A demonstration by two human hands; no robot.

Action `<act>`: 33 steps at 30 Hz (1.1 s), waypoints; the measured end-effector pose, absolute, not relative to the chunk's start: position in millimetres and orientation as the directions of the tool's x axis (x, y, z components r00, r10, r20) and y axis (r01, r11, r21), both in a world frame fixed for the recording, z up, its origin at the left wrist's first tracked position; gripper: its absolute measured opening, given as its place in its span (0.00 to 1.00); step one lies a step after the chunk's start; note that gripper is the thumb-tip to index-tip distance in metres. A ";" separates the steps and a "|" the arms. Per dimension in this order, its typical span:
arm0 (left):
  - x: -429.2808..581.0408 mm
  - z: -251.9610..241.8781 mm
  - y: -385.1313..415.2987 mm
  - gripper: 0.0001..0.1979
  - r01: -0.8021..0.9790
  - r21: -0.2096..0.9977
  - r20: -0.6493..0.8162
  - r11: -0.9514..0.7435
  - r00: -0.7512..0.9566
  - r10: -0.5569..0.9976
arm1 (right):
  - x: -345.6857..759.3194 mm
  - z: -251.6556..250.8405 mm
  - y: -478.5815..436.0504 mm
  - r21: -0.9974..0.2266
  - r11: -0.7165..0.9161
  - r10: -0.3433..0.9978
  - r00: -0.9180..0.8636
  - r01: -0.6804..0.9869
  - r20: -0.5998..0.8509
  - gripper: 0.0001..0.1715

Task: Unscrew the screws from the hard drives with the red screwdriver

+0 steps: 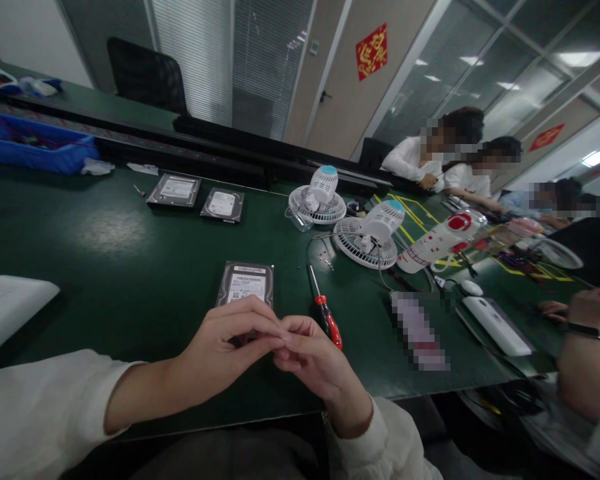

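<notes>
My left hand [240,337] and my right hand [313,353] meet fingertip to fingertip over the front of the table. Both are closed in a pinch; anything between the fingers is too small or hidden to name. Just behind the left hand lies a hard disk drive [247,280], label up, its near end covered by my fingers. A screwdriver [325,313] with a red and black handle rests to the right of my right hand, its shaft pointing away from me. Several tiny screws [325,259] are scattered beyond the screwdriver's tip.
Two more hard drives [223,205] lie farther back. White fans [367,233] stand behind the screws, with a white and red bottle [440,241] beside them. A blurred-out phone [420,333] lies at right; a blue bin [35,150] is far left. Other people sit at right.
</notes>
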State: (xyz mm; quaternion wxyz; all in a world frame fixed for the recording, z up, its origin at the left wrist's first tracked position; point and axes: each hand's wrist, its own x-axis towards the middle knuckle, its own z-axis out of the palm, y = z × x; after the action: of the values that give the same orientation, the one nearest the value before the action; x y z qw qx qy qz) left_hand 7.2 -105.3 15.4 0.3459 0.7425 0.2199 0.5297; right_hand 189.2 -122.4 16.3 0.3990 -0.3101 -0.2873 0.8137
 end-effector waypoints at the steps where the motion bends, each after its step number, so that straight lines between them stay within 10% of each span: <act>1: 7.0 14.5 -104.7 0.09 -0.038 0.746 0.635 -0.665 0.344 0.692 | 190.0 15.6 -122.7 -0.725 -0.510 0.833 -0.478 -0.463 -0.281 0.14; 21: -1.6 3.9 -90.6 0.04 0.214 0.562 0.648 -0.799 0.487 0.586 | 202.5 27.4 -119.2 -0.977 -0.213 0.951 -0.223 0.030 -0.214 0.11; 33: -4.1 3.5 -90.4 0.05 0.326 0.383 0.634 -0.864 0.587 0.502 | 201.4 23.0 -114.3 -0.937 -0.342 0.892 -0.287 0.077 -0.349 0.10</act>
State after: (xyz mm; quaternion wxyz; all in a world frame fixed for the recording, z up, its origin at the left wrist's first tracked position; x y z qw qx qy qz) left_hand -4.1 -90.4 3.5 0.1135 0.8836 0.2342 0.3891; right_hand 201.4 -114.3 23.0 0.3166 -0.5064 -0.4783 0.6439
